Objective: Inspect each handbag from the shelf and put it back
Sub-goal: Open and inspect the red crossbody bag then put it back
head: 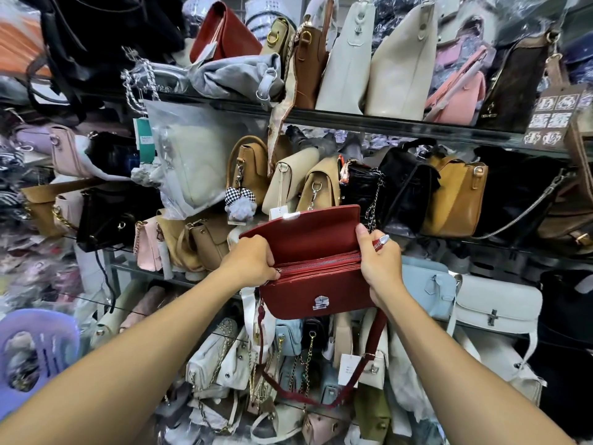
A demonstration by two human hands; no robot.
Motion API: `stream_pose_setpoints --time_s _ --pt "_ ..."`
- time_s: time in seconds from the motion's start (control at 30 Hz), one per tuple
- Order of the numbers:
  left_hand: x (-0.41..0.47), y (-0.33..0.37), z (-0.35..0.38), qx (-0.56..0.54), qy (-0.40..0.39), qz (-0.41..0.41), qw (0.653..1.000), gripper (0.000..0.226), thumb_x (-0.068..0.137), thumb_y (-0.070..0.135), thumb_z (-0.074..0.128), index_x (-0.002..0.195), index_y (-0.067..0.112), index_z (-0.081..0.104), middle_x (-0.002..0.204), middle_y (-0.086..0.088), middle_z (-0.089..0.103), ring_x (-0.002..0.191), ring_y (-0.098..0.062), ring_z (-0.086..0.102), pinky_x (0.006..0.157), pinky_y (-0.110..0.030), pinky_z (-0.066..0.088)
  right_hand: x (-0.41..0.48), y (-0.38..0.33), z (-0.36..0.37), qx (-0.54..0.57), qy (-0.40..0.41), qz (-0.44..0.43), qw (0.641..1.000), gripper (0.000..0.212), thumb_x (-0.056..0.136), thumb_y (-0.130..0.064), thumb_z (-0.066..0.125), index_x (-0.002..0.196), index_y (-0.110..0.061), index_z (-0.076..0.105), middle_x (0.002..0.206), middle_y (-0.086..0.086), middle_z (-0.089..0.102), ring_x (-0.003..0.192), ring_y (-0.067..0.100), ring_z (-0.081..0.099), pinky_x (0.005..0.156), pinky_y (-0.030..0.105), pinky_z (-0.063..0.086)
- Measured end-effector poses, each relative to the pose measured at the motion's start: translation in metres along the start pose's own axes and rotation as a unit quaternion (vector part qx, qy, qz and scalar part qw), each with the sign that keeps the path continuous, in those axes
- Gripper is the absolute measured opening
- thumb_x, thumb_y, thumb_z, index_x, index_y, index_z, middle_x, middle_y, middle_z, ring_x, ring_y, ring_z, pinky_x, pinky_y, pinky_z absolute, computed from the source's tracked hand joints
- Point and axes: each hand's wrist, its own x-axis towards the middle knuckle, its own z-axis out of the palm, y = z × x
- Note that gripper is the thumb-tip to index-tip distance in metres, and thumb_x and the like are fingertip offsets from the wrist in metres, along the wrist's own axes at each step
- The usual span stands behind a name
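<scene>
Out in front of the crowded shelf [385, 125], from the head view: red handbag [321, 293] held in mid-air, clear of the rack, flap [305, 232] lifted up. Left hand [253, 261] curled round its left end, right hand [380, 268] clamped on the right end, silver zip pull [383, 240] poking up by the thumb. Best to hold the left end firm, run the zip [321, 263] evenly, check lining and clasp [320, 303], and mind the dangling strap [372, 345] snagging neighbouring bags.

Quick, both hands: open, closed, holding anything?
Left hand: grips the left end of the red handbag.
Right hand: grips its right end.
</scene>
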Motion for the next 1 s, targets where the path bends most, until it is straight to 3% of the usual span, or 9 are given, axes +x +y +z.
stream_pose_setpoints --time_s 0.13,0.27,0.37,0.47,0.6,0.73,0.83,1.0 --pt "0.001 0.002 0.0 0.075 -0.037 0.033 0.996 0.028 0.083 0.03 0.077 0.062 0.027 0.06 0.095 -0.003 0.074 0.09 -0.025 0.069 0.083 -0.036 0.058 -0.003 0.0 -0.001 -0.007 -0.008 -0.005 1.0 0.053 0.103 -0.033 0.06 0.061 -0.021 0.029 0.048 -0.015 0.026 0.043 0.005 0.029 0.045 0.021 0.024" --pt "0.002 0.006 -0.007 0.093 -0.113 0.027 0.989 0.028 0.09 0.029 0.07 0.066 0.017 0.063 0.087 -0.008 0.073 0.085 -0.027 0.069 0.076 -0.035 0.059 -0.002 0.004 -0.002 0.002 -0.023 0.007 1.0 0.055 0.102 -0.034 0.062 0.059 -0.022 0.03 0.048 -0.016 0.027 0.047 0.005 0.028 0.052 0.027 0.024" --pt "0.002 0.008 -0.01 0.014 -0.18 -0.01 0.984 0.026 0.094 0.019 0.062 0.07 0.01 0.067 0.058 0.0 0.063 0.053 -0.016 0.056 0.047 -0.023 0.041 -0.003 0.006 -0.003 0.006 -0.048 0.012 0.999 0.055 0.101 -0.034 0.063 0.059 -0.022 0.03 0.047 -0.016 0.028 0.052 0.008 0.028 0.056 0.032 0.025" --pt "-0.001 0.014 -0.01 -0.051 -0.21 -0.038 0.976 0.023 0.096 0.013 0.06 0.075 0.008 0.067 0.053 0.003 0.057 0.04 -0.008 0.043 0.037 -0.016 0.026 -0.006 0.005 -0.001 -0.007 -0.066 0.013 0.998 0.057 0.101 -0.037 0.063 0.058 -0.022 0.029 0.048 -0.016 0.027 0.055 0.011 0.028 0.058 0.034 0.024" --pt "-0.001 0.026 -0.008 -0.107 -0.211 -0.042 0.971 0.023 0.095 0.011 0.06 0.073 0.006 0.067 0.05 0.004 0.056 0.037 -0.007 0.036 0.035 -0.014 0.023 -0.007 0.005 0.002 0.008 -0.083 0.035 0.996 0.054 0.101 -0.038 0.062 0.06 -0.022 0.031 0.056 -0.007 0.03 0.059 0.014 0.033 0.062 0.034 0.026" --pt "-0.001 0.04 -0.009 -0.157 -0.223 -0.043 0.961 0.022 0.097 0.013 0.061 0.078 0.005 0.068 0.051 0.004 0.054 0.042 -0.007 0.034 0.036 -0.015 0.022 -0.01 0.005 0.006 0.029 -0.099 0.061 0.993 0.056 0.101 -0.036 0.062 0.058 -0.023 0.029 0.051 -0.012 0.03 0.05 0.007 0.032 0.056 0.03 0.027" --pt "-0.002 0.053 -0.009 -0.198 -0.233 -0.047 0.951 0.022 0.097 0.014 0.061 0.079 0.005 0.068 0.051 0.004 0.055 0.041 -0.005 0.035 0.036 -0.015 0.023 -0.009 0.007 0.01 0.036 -0.102 0.079 0.991 0.058 0.099 -0.039 0.064 0.055 -0.025 0.029 0.055 -0.008 0.031 0.056 0.011 0.033 0.06 0.033 0.028" --pt "0.002 0.073 -0.005 -0.271 -0.236 -0.067 0.931 0.023 0.097 0.014 0.062 0.078 0.003 0.068 0.051 0.004 0.054 0.041 -0.004 0.036 0.037 -0.014 0.024 -0.013 0.006 0.017 0.033 -0.112 0.088 0.989 0.057 0.095 -0.064 0.056 0.067 -0.016 0.044 0.066 0.006 0.038 0.063 0.018 0.038 0.064 0.034 0.031"
